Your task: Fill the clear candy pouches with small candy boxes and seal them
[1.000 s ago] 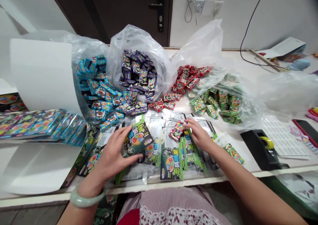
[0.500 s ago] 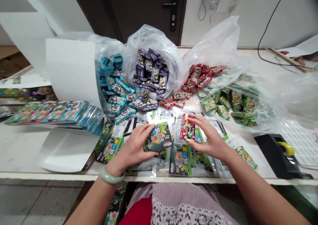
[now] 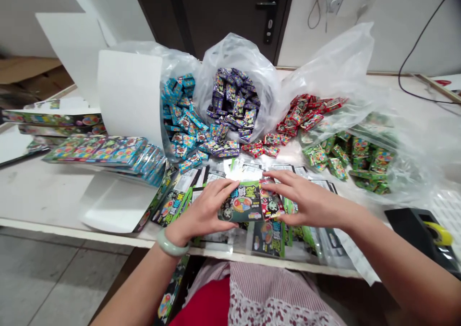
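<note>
I have the left hand [image 3: 203, 211], a jade bangle [image 3: 172, 243] at its wrist, closed on a green-and-black candy card [image 3: 240, 202], with its fingers [image 3: 216, 187] wrapped around the card's left end. The right hand [image 3: 306, 199] is closed too, its fingers [image 3: 283, 176] pinching a red candy packet [image 3: 271, 202] against the card's right end. I can't tell from this view whether the packet is fixed to the card or only pressed there.

Under both sets of fingers lies a loose layer of printed sleeves [image 3: 248, 172] and more green cards [image 3: 268, 239]. I read that as my main hazard: it's slick, so a weak pinch could drop the packet into the layer, where it would be hard to spot. Just beyond the fingers, blue packets [image 3: 183, 124] and purple packets [image 3: 232, 102] spill from clear plastic bags, with red packets [image 3: 306, 117] and green packets [image 3: 345, 160] farther right. A careless reach could brush them into the sleeves and mix the colours. To the left of the fingers, a leaning white card sheet [image 3: 127, 98] could tip if knocked. Behind the right hand sits a black tape dispenser [image 3: 419, 235], and the front edge of the tabletop [image 3: 72, 227] runs close below the wrists, so sleeves pushed forward could slide off.
</note>
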{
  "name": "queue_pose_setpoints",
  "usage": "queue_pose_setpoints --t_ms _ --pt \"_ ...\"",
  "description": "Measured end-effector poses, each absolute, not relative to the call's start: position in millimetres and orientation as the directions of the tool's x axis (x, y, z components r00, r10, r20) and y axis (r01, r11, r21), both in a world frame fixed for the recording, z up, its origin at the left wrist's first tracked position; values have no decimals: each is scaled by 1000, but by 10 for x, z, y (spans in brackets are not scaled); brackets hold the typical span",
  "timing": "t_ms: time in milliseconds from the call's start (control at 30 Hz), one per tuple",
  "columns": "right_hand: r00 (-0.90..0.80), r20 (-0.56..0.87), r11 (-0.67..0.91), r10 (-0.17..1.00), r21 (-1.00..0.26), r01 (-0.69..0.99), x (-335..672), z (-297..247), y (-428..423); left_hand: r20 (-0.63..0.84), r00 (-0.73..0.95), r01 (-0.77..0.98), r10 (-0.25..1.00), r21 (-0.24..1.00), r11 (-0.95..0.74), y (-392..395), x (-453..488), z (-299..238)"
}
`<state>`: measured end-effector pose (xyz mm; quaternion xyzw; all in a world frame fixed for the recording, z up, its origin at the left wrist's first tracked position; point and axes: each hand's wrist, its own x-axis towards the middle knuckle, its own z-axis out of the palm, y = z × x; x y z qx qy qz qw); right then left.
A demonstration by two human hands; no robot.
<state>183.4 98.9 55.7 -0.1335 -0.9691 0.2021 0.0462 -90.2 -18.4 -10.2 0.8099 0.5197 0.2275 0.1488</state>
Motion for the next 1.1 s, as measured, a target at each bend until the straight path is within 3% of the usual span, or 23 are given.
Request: queue_pose_setpoints --t_ms 200,367,500,600,700,733,900,1100 --pt "-924 50 772 380 -568 287 1706 430 1022 223 292 759 930 537 -367 -175 -810 -117" --pt "-831 230 735 506 -619 276 1591 294 864 273 189 794 943 523 -311 -212 -852 -94" --pt "-843 233 714 485 -662 227 1505 282 774 271 185 791 945 529 -307 -235 -929 -75" --pt "-731 263 585 630 -779 224 1314 240 1005 284 137 818 949 508 -270 -273 -1048 -53" --pt "-622 162 471 767 -800 372 848 113 1412 308 94 846 947 476 -239 -343 -1166 -12" --pt "-631 81 444 772 -779 443 638 56 1541 315 86 850 945 471 -235 -370 -1192 2" --pt "-597 -58 363 800 -745 559 -360 -242 1945 307 74 864 949 455 -214 -514 -1260 14" --pt "-574 -212 145 791 -847 512 -582 -429 2042 292 14 877 956 455 -152 -631 -1421 -29"
